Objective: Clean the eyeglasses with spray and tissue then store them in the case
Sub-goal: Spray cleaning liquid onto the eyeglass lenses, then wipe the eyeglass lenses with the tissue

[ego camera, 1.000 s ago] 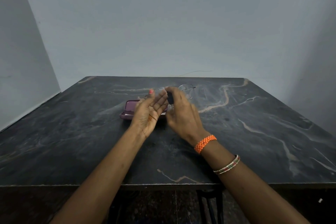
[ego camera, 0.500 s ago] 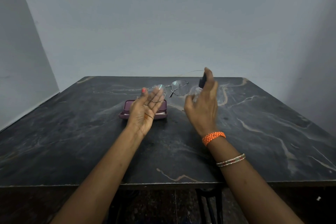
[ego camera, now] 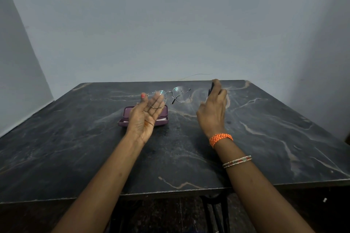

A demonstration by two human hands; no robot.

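My left hand (ego camera: 145,115) holds thin metal-framed eyeglasses (ego camera: 180,94) by their left lens, raised above the table with the lenses facing me. Behind and below that hand lies an open purple glasses case (ego camera: 164,117) on the dark marble table (ego camera: 265,138). My right hand (ego camera: 213,111) is to the right of the glasses, gripping a small spray bottle with a dark cap (ego camera: 211,89); the index finger rests on top of the cap. Most of the bottle is hidden by the hand. No tissue is visible.
The table stands in a corner, with grey walls close behind and on both sides. A thin wire (ego camera: 197,75) runs along the back wall. A dark chair frame (ego camera: 214,212) shows under the table's front edge.
My right hand has pulled the spray bottle away from the glasses and moved it to the right and farther back. My left hand keeps the glasses raised over the case.
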